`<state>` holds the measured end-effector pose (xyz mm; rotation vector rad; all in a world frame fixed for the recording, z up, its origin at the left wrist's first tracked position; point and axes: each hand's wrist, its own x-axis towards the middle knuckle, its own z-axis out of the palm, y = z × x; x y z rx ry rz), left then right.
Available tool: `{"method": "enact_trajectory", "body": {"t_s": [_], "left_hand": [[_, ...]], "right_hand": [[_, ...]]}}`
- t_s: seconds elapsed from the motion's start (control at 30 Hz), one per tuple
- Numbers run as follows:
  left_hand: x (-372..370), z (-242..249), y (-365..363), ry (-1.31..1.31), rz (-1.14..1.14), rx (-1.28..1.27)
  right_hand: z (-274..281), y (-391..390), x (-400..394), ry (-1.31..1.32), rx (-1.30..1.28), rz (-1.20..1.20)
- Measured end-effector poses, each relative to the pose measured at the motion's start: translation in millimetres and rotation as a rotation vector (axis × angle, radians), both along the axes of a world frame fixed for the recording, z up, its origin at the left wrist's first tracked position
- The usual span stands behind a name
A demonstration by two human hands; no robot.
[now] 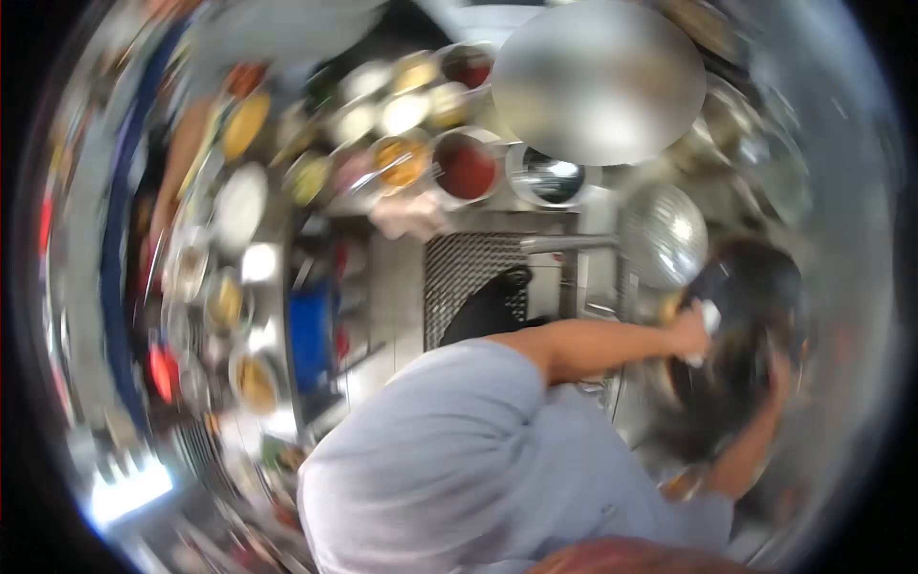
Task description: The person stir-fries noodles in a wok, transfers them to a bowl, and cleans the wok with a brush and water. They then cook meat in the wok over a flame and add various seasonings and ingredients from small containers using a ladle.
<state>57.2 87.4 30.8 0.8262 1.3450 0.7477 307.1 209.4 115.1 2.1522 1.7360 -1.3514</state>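
Note:
My left hand [690,333] is closed around a folded white cloth [709,318] at the near edge of a dark wok [751,273]. The wok is smeared by motion, and its lower part blurs into a dark streak. Against the wok's far lower side is my right hand [779,375]; its fingers are too blurred to make out. Just above the wok lies a large perforated metal strainer [666,234], its handle [569,244] pointing left.
Along the top stand several bowls, including a red sauce pot [466,167], an orange-filled container [400,163] and a pot with dark liquid [553,177]. A counter with a white plate [240,203] runs down the left. Another person's arm [186,153] shows beyond it.

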Motion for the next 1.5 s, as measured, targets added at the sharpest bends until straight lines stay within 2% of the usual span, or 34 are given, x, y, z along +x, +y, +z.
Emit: {"method": "enact_trajectory", "body": {"t_s": [0.03, 0.07, 0.1, 0.13, 0.17, 0.2, 0.23, 0.27, 0.3, 0.37, 0.4, 0.47, 0.53, 0.6, 0.67, 0.73, 0.77, 0.87, 0.93, 1.0, 1.07, 1.1, 1.13, 1.2, 1.27, 1.33, 1.37, 1.43, 1.47, 1.5], "left_hand": [[11, -13, 10, 0.143, -0.105, 0.029], [10, -12, 3, 0.356, -0.034, 0.234], [6, -31, 4, 0.426, -0.387, 0.436], [13, -23, 3, 0.076, 0.123, 0.107], [1, 3, 3, 0.098, 0.027, 0.072], [12, -35, 8, 0.113, 0.05, 0.247], [10, -59, 16, -0.052, -0.067, 0.205], [9, -53, 16, -0.129, -0.062, 0.207], [-1, 3, -2, -0.193, -0.042, 0.06], [3, -12, 5, -0.217, -0.037, 0.121], [1, -19, 5, -0.218, -0.046, 0.155], [0, -14, 3, -0.21, -0.05, 0.137], [0, -9, 1, -0.221, -0.044, 0.117], [-2, -4, 0, -0.222, -0.075, 0.058], [-2, -5, 0, -0.193, -0.097, 0.041], [-2, -7, -1, -0.157, -0.05, 0.048], [-1, -13, 0, -0.152, -0.05, 0.055], [1, -28, 4, -0.202, 0.022, 0.15], [0, -16, 0, -0.194, 0.007, 0.062], [0, -12, -3, -0.202, 0.001, 0.042], [0, -24, 0, -0.211, 0.022, 0.059], [-1, -21, -3, -0.215, 0.019, 0.045], [-2, -12, -3, -0.215, -0.01, 0.064], [-2, -9, -3, -0.215, -0.044, 0.076], [3, -12, -1, -0.235, 0.017, 0.098], [-1, -6, -2, -0.201, 0.009, 0.094], [0, -6, -3, -0.208, 0.007, 0.096], [0, 1, -3, -0.235, -0.016, 0.088], [1, -3, -2, -0.236, -0.01, 0.09], [1, -13, -1, -0.229, -0.011, 0.108]], "right_hand": [[-41, -11, -3, 0.393, 0.244, -0.265], [-19, -3, -39, -0.309, 0.063, -0.059], [-20, -32, -56, -0.316, 0.282, -0.012], [-15, -54, -65, -0.375, 0.386, 0.072], [-23, -80, -56, -0.296, 0.451, 0.034], [-8, -102, -52, -0.457, 0.32, 0.095], [8, -120, -33, -0.475, 0.309, -0.049], [21, -136, -16, -0.597, 0.228, 0.12], [27, -150, -4, -0.699, 0.139, 0.332], [25, -113, 47, -0.841, 0.197, 0.355], [15, -82, 60, -0.761, 0.35, 0.261], [13, -20, 43, -0.595, 0.285, -0.019], [1, -15, -2, -0.032, 0.227, -0.362], [-5, -45, -35, -0.13, 0.254, -0.22], [-45, -75, -23, -0.256, 0.385, 0.046], [-8, -116, -2, -0.342, 0.195, 0.17], [13, -125, 18, -0.464, 0.137, 0.254], [63, -74, 67, -0.795, -0.084, 0.41], [35, -14, 79, -0.78, 0.09, 0.254], [15, -9, 32, -0.391, 0.074, -0.101], [-22, -40, 3, -0.363, 0.278, -0.076], [-27, -68, -5, -0.362, 0.324, 0.018], [-21, -93, -4, -0.356, 0.373, 0.106], [26, -123, 9, -0.494, 0.198, 0.196], [53, -99, 43, -0.787, 0.018, 0.361], [52, -43, 63, -0.81, 0.081, 0.225], [35, -32, 54, -0.813, 0.082, 0.239], [-4, -19, 21, -0.415, 0.152, -0.078], [-16, -40, -5, -0.478, 0.375, 0.124], [-16, -75, -27, -0.449, 0.528, 0.133]]}}
